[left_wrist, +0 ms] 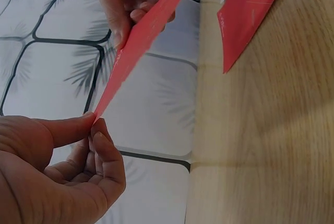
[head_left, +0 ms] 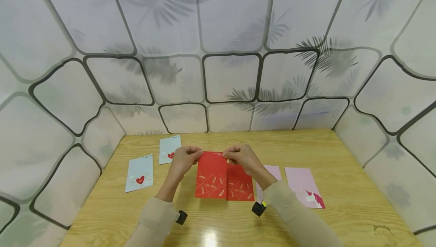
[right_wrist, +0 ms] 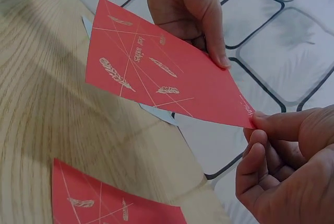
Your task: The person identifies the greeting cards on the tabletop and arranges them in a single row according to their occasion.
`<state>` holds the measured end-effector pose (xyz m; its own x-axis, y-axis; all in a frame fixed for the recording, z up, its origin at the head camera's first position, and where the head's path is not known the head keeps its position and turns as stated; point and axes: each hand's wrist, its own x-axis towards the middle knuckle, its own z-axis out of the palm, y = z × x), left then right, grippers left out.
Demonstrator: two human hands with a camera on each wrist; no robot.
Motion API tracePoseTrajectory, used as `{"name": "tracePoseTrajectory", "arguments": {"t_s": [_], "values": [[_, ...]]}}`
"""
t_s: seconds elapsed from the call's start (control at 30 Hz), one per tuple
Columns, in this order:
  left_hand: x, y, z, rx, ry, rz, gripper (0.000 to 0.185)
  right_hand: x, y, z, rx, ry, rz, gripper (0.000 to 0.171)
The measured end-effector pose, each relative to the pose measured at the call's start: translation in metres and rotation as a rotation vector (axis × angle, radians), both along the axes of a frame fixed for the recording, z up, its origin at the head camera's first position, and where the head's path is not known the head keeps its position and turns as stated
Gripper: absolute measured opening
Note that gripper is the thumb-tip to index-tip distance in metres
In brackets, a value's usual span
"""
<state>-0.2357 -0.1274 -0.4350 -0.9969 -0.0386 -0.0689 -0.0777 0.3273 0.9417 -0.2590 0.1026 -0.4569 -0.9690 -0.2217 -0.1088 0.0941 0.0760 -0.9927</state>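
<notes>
Red and thin, the card [head_left: 211, 175] hangs raised over the bench [head_left: 109, 209], pinched at both corners of one short edge: the left grip [head_left: 185, 159] has one corner between thumb and fingers, the right grip [head_left: 243, 158] the other. Holding only those corners probably serves to keep the sheet flat and leave its feather print uncovered.

Its long axis runs from the pinched edge back toward the person; the feathered end points at them, and the printed face is turned up to the head camera. How steeply the card tilts is hard to judge, since the left wrist view catches it nearly edge-on.

A second red card [head_left: 240, 182] lies just to the right, feathered end also nearest the person. Pale blue cards [head_left: 139, 175] lie to the left and pink cards [head_left: 299, 186] to the right, seemingly grouped by colour, each with room around it to be picked up singly.
</notes>
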Motion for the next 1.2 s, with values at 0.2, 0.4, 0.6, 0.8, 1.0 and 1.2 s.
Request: {"name": "tracePoseTrajectory", "arguments": {"t_s": [0.2, 0.4, 0.6, 0.8, 1.0, 1.2], "values": [[-0.001, 0.002, -0.007, -0.006, -0.003, 0.015, 0.016, -0.004, -0.001, -0.012, 0.046, 0.01, -0.014, 0.016], [-0.004, 0.002, -0.015, -0.011, -0.012, 0.024, 0.017, -0.007, -0.002, -0.022, 0.075, 0.0, -0.021, 0.014], [-0.008, 0.002, -0.022, -0.021, -0.015, 0.027, 0.016, -0.01, -0.005, -0.03, 0.112, 0.018, -0.023, 0.014], [-0.011, 0.001, -0.03, -0.058, -0.032, 0.029, 0.016, -0.012, -0.007, -0.036, 0.15, 0.05, -0.026, 0.012], [-0.016, 0.0, -0.039, -0.061, -0.045, 0.037, 0.016, -0.013, -0.011, -0.039, 0.217, 0.086, -0.041, 0.01], [-0.019, -0.001, -0.044, -0.063, -0.041, 0.044, 0.015, -0.013, -0.014, -0.039, 0.291, 0.137, -0.04, 0.01]]}}
